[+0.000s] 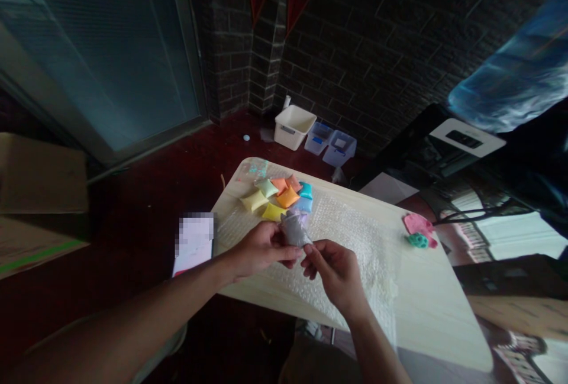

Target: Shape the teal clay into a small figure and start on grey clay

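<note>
A small grey packet [295,231] with crimped edges is held above the near part of the table. My left hand [268,245] grips its left side between thumb and fingers. My right hand [331,265] is closed, its thumb and forefinger pinching the packet's lower right corner. What the packet contains I cannot make out. Just beyond my hands lie several pillow-shaped coloured packets: a yellow packet [273,212], an orange packet [288,196], a pale green packet [267,187] and a teal packet [306,189] among them. A lilac packet [303,218] shows partly behind the grey one.
Bubble wrap [350,242] covers much of the pale wooden table [439,301]. Pink and green lumps [419,230] sit at its right edge. A phone-like screen [195,242] stands by the left edge. Beyond, a white bin [293,126] and clear boxes [339,147] rest on the floor.
</note>
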